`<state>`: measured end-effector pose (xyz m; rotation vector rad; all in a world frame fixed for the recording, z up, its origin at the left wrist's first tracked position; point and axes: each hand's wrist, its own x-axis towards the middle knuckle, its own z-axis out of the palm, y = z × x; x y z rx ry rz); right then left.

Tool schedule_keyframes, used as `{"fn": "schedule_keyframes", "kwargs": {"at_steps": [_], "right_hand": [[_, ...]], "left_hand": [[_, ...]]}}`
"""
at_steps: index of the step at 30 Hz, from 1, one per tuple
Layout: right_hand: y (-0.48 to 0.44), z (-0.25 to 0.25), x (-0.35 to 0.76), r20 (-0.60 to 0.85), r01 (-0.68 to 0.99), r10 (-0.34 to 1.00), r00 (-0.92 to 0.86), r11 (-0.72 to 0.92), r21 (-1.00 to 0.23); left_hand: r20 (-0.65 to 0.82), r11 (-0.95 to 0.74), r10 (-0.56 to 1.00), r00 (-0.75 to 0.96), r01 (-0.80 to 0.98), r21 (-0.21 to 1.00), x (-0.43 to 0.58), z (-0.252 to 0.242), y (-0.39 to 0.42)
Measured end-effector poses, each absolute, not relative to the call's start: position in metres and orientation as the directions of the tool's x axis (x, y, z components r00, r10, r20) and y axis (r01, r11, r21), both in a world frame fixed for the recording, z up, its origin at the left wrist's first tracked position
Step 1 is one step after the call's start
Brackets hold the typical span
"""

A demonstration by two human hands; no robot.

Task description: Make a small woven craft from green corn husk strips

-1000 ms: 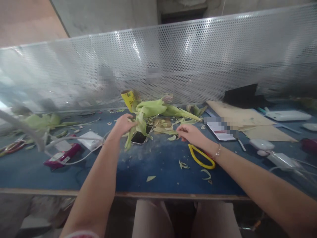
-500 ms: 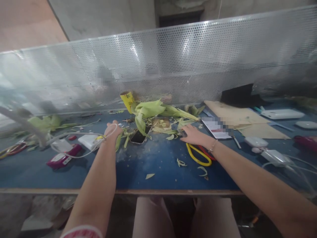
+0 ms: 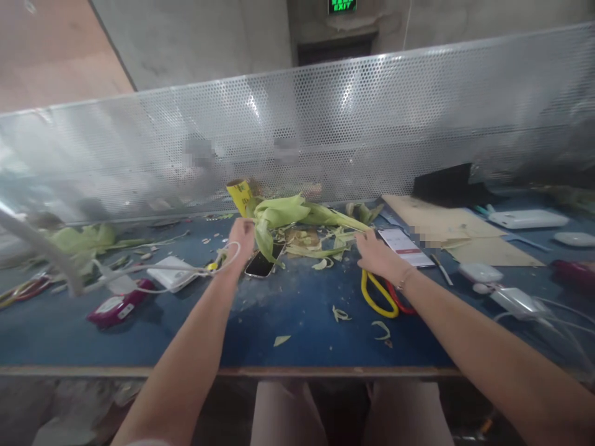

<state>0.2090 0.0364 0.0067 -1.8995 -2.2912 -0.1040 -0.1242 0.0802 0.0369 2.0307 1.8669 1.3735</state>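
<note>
Btwn L grip point(image 3: 242, 238) & R grip point(image 3: 377, 253): green husk bundle point(image 3: 282, 212).

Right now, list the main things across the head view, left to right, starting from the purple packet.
Purple packet → white box → left hand → green leafy husk → right hand → lit phone → rounded white item → purple item at the right edge.

An exit sign point(image 3: 342, 5) glows green above a mesh screen point(image 3: 325, 118) — tan card point(image 3: 413, 214) lies at right, a purple pack point(image 3: 121, 305) at left.
</note>
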Motion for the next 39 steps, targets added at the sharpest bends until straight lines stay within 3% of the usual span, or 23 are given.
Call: {"fn": "schedule_keyframes", "kwargs": {"at_steps": [5, 7, 9, 12, 17, 23, 29, 32, 34, 36, 39], "right_hand": [[0.037, 0.014, 0.203, 0.231, 0.961, 0.942, -0.243, 0.266, -0.073], [0.042, 0.018, 0.194, 0.298, 0.927, 0.898, -0.324, 0.364, -0.088], [0.054, 0.021, 0.185, 0.306, 0.893, 0.861, -0.407, 0.445, -0.066], [0.084, 0.023, 0.178, 0.27, 0.893, 0.866, -0.421, 0.448, -0.043], [0.141, 0.02, 0.178, 0.28, 0.928, 0.901, -0.331, 0.365, -0.078], [0.18, 0.022, 0.149, 0.361, 0.899, 0.864, -0.352, 0.419, -0.126], [0.194, 0.027, 0.096, 0.4, 0.848, 0.814, -0.422, 0.511, -0.145], [0.191, 0.03, 0.083, 0.38, 0.821, 0.791, -0.479, 0.557, -0.125], [0.182, 0.033, 0.082, 0.368, 0.764, 0.733, -0.572, 0.639, -0.084], [0.169, 0.037, 0.085, 0.341, 0.676, 0.645, -0.684, 0.736, -0.035], [0.145, 0.038, 0.093, 0.299, 0.58, 0.55, -0.78, 0.814, 0.017]], "left_hand": [[0.515, -0.474, 0.832, 0.208, 0.747, 0.465, -0.059, 0.025, 0.062], [0.445, -0.628, 0.754, 0.484, 0.731, 0.268, -0.041, 0.025, 0.052], [0.331, -0.707, 0.693, 0.641, 0.693, 0.14, -0.03, 0.025, 0.043], [0.288, -0.735, 0.662, 0.692, 0.675, 0.066, -0.023, 0.024, 0.035], [0.483, -0.735, 0.605, 0.633, 0.677, 0.033, -0.031, 0.019, 0.029], [0.646, -0.803, 0.524, 0.556, 0.575, 0.156, -0.042, 0.015, 0.025], [0.64, -0.832, 0.48, 0.6, 0.542, 0.117, -0.04, 0.015, 0.02], [0.654, -0.823, 0.504, 0.564, 0.543, 0.167, -0.041, 0.015, 0.021], [0.672, -0.773, 0.585, 0.454, 0.564, 0.292, -0.042, 0.012, 0.025], [0.657, -0.647, 0.718, 0.23, 0.569, 0.508, -0.044, 0.007, 0.035], [0.482, -0.396, 0.86, -0.166, 0.379, 0.837, -0.048, -0.007, 0.056]]}}
